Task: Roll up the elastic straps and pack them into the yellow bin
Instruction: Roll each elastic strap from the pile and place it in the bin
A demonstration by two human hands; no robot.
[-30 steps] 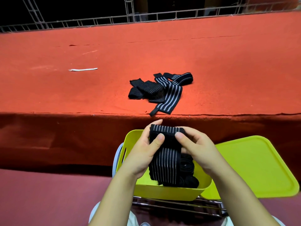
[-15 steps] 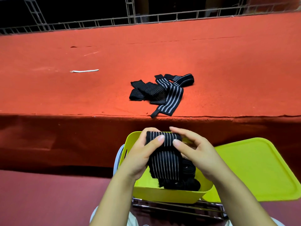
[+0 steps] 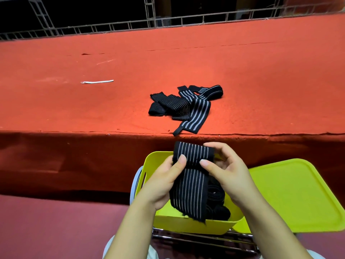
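Observation:
A black elastic strap with thin white stripes [image 3: 190, 186] is held over the yellow bin [image 3: 186, 226]. Its upper end is partly rolled and its tail hangs down into the bin. My left hand [image 3: 162, 182] grips the roll's left side, thumb on its front. My right hand [image 3: 227, 171] pinches the right side, fingers curled over the top. Black rolled straps [image 3: 216, 197] lie inside the bin, partly hidden by the hanging tail. A loose heap of striped black straps [image 3: 184, 105] lies on the red table near its front edge.
The bin's yellow lid [image 3: 291, 195] lies to the right of the bin. A white strip [image 3: 97, 82] lies on the red table [image 3: 270, 81] at the left. Metal bars [image 3: 196, 238] run under the bin. A metal truss railing [image 3: 149, 23] borders the table's far side.
The roll at the strap's top has grown thicker and risen a little. Both hands have shifted their fingers around it, and the hanging tail is shorter.

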